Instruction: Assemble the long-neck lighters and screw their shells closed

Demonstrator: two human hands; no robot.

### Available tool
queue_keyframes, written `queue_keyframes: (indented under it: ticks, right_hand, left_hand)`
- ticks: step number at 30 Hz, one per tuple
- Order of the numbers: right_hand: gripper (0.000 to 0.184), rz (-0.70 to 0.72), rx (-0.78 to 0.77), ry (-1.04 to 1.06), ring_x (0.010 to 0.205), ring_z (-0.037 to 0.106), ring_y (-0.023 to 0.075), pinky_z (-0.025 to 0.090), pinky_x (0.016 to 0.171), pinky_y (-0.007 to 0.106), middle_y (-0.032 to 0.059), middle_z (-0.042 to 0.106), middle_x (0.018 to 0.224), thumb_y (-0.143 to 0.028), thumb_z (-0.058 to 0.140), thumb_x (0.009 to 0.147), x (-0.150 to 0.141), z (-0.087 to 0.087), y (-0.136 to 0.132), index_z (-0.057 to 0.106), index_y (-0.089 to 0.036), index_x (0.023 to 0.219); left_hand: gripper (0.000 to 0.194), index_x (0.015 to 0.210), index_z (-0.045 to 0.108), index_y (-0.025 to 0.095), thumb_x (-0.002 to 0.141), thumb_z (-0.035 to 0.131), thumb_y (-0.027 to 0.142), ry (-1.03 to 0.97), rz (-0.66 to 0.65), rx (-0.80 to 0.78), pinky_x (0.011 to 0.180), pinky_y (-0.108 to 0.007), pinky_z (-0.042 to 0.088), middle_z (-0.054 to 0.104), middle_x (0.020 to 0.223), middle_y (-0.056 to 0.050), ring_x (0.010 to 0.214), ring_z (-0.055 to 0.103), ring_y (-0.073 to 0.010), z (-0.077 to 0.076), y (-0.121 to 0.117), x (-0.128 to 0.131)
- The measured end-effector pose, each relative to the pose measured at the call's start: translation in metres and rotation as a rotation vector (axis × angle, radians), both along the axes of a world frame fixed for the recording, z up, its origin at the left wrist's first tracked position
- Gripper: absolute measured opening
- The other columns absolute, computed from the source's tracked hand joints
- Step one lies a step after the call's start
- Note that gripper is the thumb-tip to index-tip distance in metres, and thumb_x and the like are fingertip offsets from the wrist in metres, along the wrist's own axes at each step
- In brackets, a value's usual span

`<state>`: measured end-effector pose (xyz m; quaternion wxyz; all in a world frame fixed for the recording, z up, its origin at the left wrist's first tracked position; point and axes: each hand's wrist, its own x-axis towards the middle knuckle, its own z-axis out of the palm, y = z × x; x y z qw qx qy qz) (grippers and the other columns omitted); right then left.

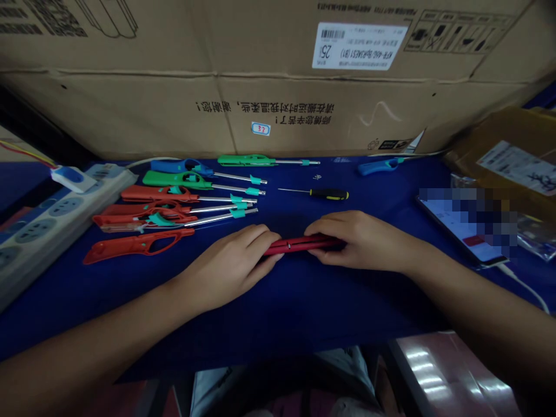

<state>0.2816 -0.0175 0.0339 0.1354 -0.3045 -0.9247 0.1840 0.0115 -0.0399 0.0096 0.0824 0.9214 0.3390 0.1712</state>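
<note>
A red lighter casing is held level between my two hands above the blue table, with a seam running along its visible edge. My left hand is closed around its left end, and my right hand pinches the right end between thumb and fingers. Both ends are hidden by the fingers. Just beyond the hands lies a black and yellow screwdriver. To the left are several long-barrelled lighters, among them a green lighter, a blue lighter and a red lighter. Closest to my left arm is an orange-red casing.
A large cardboard box stands along the back. Another green lighter and a blue casing lie before it. On the left sits a power strip; on the right, a phone with a cable and a wrapped package.
</note>
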Motion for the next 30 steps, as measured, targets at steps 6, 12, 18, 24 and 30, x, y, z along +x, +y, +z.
queue_keyframes:
  ticks: [6, 12, 18, 24, 30]
  right_hand:
    - [0.013, -0.009, 0.023, -0.048, 0.072, 0.063, 0.0149, 0.045, 0.067, 0.027, 0.0031, 0.071, 0.086, -0.028, 0.066, 0.092, 0.008, 0.009, 0.003, 0.070, -0.018, 0.098]
    - [0.017, 0.005, 0.017, -0.034, 0.076, 0.065, 0.0160, 0.047, 0.069, 0.028, 0.0050, 0.072, 0.090, -0.031, 0.066, 0.094, 0.011, 0.009, 0.002, 0.070, -0.016, 0.101]
    - [0.018, 0.020, 0.011, 0.009, 0.077, 0.066, 0.0164, 0.048, 0.070, 0.027, 0.0054, 0.072, 0.090, -0.031, 0.068, 0.093, 0.009, 0.007, 0.003, 0.070, -0.015, 0.101]
    - [0.020, 0.011, 0.021, -0.019, 0.077, 0.066, 0.0171, 0.049, 0.070, 0.028, 0.0055, 0.072, 0.090, -0.033, 0.067, 0.094, 0.008, 0.009, 0.001, 0.071, -0.015, 0.102]
    - [0.020, -0.012, 0.037, -0.011, 0.081, 0.068, 0.0170, 0.050, 0.073, 0.028, 0.0057, 0.074, 0.096, -0.027, 0.068, 0.091, 0.014, 0.017, 0.002, 0.070, -0.016, 0.108]
  left_hand:
    - [0.026, 0.123, 0.059, 0.015, 0.105, 0.044, 0.028, -0.027, -0.023, -0.091, 0.086, -0.033, 0.055, 0.064, 0.109, -0.008, 0.096, 0.066, -0.0199, 0.001, 0.004, -0.005]
    - [0.026, 0.123, 0.058, 0.015, 0.105, 0.044, 0.027, -0.025, -0.039, -0.079, 0.088, -0.033, 0.054, 0.064, 0.110, -0.008, 0.097, 0.065, -0.0200, 0.001, 0.005, -0.008]
    - [0.027, 0.123, 0.058, 0.014, 0.105, 0.044, 0.028, -0.011, -0.041, -0.067, 0.086, -0.034, 0.053, 0.064, 0.109, -0.008, 0.097, 0.065, -0.0208, 0.001, 0.005, -0.010]
    - [0.028, 0.124, 0.058, 0.014, 0.105, 0.043, 0.029, -0.014, -0.039, -0.065, 0.086, -0.033, 0.053, 0.065, 0.110, -0.008, 0.097, 0.065, -0.0206, 0.004, 0.005, -0.010]
    - [0.025, 0.120, 0.060, 0.016, 0.104, 0.047, 0.029, -0.088, -0.019, -0.102, 0.087, -0.029, 0.051, 0.065, 0.108, -0.006, 0.097, 0.065, -0.0183, 0.007, 0.009, -0.014]
